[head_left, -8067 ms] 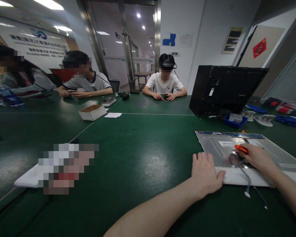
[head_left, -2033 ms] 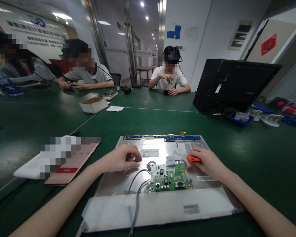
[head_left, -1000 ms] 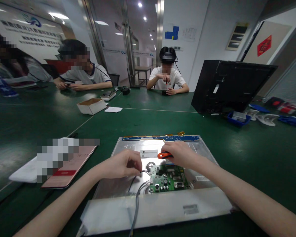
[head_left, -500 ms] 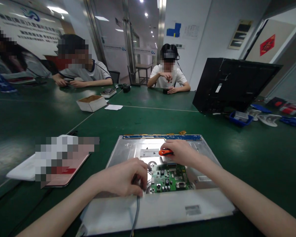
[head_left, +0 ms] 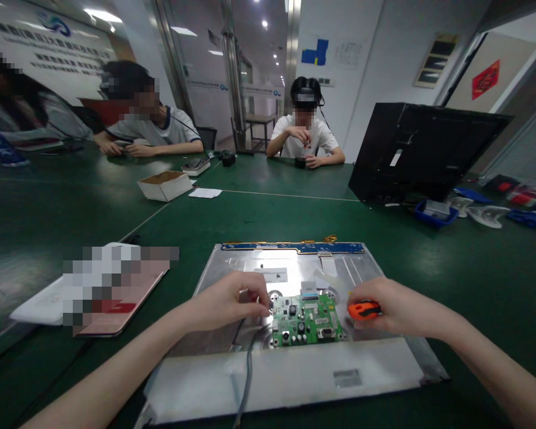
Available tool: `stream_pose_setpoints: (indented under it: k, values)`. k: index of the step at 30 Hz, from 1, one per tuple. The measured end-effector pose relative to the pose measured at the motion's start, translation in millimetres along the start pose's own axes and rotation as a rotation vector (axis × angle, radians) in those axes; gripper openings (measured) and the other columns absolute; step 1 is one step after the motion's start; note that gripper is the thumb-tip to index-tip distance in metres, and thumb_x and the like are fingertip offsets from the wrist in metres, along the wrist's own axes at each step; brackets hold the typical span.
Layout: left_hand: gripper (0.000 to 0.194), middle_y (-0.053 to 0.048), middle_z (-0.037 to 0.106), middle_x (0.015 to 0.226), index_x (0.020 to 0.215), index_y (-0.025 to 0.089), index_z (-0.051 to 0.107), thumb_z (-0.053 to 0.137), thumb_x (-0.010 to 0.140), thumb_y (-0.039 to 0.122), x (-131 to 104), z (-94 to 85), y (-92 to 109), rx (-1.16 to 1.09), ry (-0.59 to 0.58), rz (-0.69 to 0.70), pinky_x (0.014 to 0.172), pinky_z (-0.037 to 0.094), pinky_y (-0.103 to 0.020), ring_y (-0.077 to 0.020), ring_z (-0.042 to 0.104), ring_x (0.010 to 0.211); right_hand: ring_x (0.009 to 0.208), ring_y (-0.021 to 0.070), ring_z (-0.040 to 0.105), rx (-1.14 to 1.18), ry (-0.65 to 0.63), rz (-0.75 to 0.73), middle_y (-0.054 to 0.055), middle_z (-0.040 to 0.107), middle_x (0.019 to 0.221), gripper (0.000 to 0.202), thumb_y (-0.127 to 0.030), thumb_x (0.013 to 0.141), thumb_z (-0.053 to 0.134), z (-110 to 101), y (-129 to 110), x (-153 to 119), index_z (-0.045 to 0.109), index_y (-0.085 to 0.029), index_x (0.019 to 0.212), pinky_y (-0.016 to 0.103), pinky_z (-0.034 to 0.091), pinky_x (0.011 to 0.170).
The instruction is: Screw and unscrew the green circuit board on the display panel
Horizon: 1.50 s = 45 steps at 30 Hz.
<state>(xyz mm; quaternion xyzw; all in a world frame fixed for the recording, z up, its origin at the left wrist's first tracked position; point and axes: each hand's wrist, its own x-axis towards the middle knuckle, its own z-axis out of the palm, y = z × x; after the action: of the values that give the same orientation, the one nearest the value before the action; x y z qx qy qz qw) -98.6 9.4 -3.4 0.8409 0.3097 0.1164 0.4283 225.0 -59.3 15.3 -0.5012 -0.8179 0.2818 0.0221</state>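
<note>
A green circuit board lies on the metal back of a flat display panel. My left hand is at the board's left edge, thumb and fingers drawn together; what they pinch, if anything, is hidden. Under that hand a grey cable runs from the board's left side over the panel's near edge. My right hand is closed around a screwdriver with an orange-and-black handle, just right of the board; its shaft is not visible. A flat ribbon cable shows at the board's far edge.
A blue circuit strip borders the panel's far edge. Phone-like slabs lie to the left, a white box beyond. A black monitor housing and a blue tray stand at far right. Other people sit across the green table.
My right hand has moved right and nearer with the screwdriver, uncovering the ribbon cable. My left hand has shifted slightly up and away from the grey cable.
</note>
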Motion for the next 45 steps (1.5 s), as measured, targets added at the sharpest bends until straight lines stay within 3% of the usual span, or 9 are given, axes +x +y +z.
stream_pose_setpoints:
  k: [4,7,15,23,29,35,39,42,45]
  values:
    - [0.022,-0.002,0.067,0.073,0.078,0.017,0.069,0.058,0.086,0.033,9.3,3.9,-11.0,0.145,0.266,-0.051,0.062,0.044,-0.026,-0.0161,0.058,0.068,0.08,0.0183,0.062,-0.011,-0.008,-0.003,0.002,0.069,0.091,0.011,-0.03,0.084,0.067,15.0,2.2,-6.5,0.068,-0.024,0.092,0.03,0.045,0.071]
    - [0.017,-0.002,0.069,0.074,0.078,0.017,0.069,0.059,0.086,0.027,16.5,8.2,-19.3,0.268,0.364,-0.029,0.062,0.044,-0.026,-0.0162,0.059,0.067,0.075,0.0182,0.06,-0.086,0.034,0.008,0.003,0.068,0.086,0.005,-0.024,0.087,0.062,21.6,3.1,-5.9,0.065,-0.021,0.086,0.029,0.042,0.066]
    - [0.01,-0.005,0.07,0.084,0.09,0.017,0.066,0.058,0.086,0.022,20.8,13.1,-27.6,0.384,0.438,-0.041,0.067,0.048,-0.03,-0.0187,0.061,0.072,0.072,0.0165,0.06,-0.197,0.178,-0.047,0.001,0.067,0.083,0.012,-0.01,0.082,0.061,7.5,-4.3,18.3,0.064,-0.02,0.088,0.027,0.04,0.064]
    - [0.021,-0.011,0.067,0.106,0.105,0.017,0.063,0.056,0.086,0.024,17.2,9.1,-34.7,0.436,0.498,-0.008,0.086,0.048,-0.041,-0.0263,0.062,0.097,0.078,0.0203,0.062,-0.319,0.232,-0.145,0.007,0.071,0.089,0.008,-0.018,0.084,0.061,8.5,-35.8,91.9,0.067,-0.019,0.089,0.027,0.035,0.062]
    - [0.028,-0.012,0.066,0.115,0.114,0.018,0.063,0.057,0.088,0.029,18.0,11.8,-40.1,0.507,0.396,0.064,0.093,0.044,-0.043,-0.0287,0.058,0.107,0.08,0.0224,0.064,-0.352,0.218,-0.186,0.009,0.072,0.09,0.011,-0.023,0.084,0.062,20.6,-42.7,127.7,0.069,-0.018,0.091,0.028,0.037,0.064]
    - [0.017,-0.009,0.066,0.103,0.102,0.018,0.066,0.058,0.088,0.023,18.5,14.1,-39.4,0.515,0.39,0.072,0.086,0.045,-0.041,-0.0262,0.059,0.098,0.085,0.0203,0.063,-0.285,0.214,-0.202,0.008,0.069,0.097,0.02,-0.034,0.087,0.063,18.9,-37.9,97.3,0.068,-0.019,0.099,0.029,0.04,0.068]
    - [0.016,-0.009,0.064,0.103,0.101,0.018,0.066,0.059,0.087,0.022,18.1,14.9,-39.6,0.495,0.419,0.085,0.087,0.046,-0.041,-0.0256,0.058,0.098,0.087,0.0212,0.063,-0.213,0.092,-0.283,0.006,0.068,0.107,0.055,-0.058,0.077,0.068,21.7,-41.0,62.3,0.061,-0.022,0.117,0.03,0.043,0.068]
    - [0.016,-0.008,0.064,0.103,0.101,0.018,0.066,0.059,0.087,0.023,17.2,14.9,-38.8,0.483,0.42,0.085,0.088,0.046,-0.041,-0.0253,0.058,0.098,0.09,0.0264,0.063,-0.294,0.11,-0.273,0.01,0.063,0.119,0.066,-0.055,0.073,0.072,30.6,-45.9,46.5,0.054,-0.021,0.127,0.034,0.043,0.067]
    - [0.016,-0.008,0.063,0.103,0.101,0.018,0.066,0.059,0.087,0.023,16.9,14.7,-38.1,0.48,0.416,0.083,0.088,0.046,-0.041,-0.0253,0.058,0.099,0.077,0.0231,0.063,-0.399,0.16,-0.259,0.01,0.065,0.115,0.057,-0.044,0.078,0.067,40.0,-51.0,39.5,0.052,-0.019,0.126,0.032,0.038,0.057]
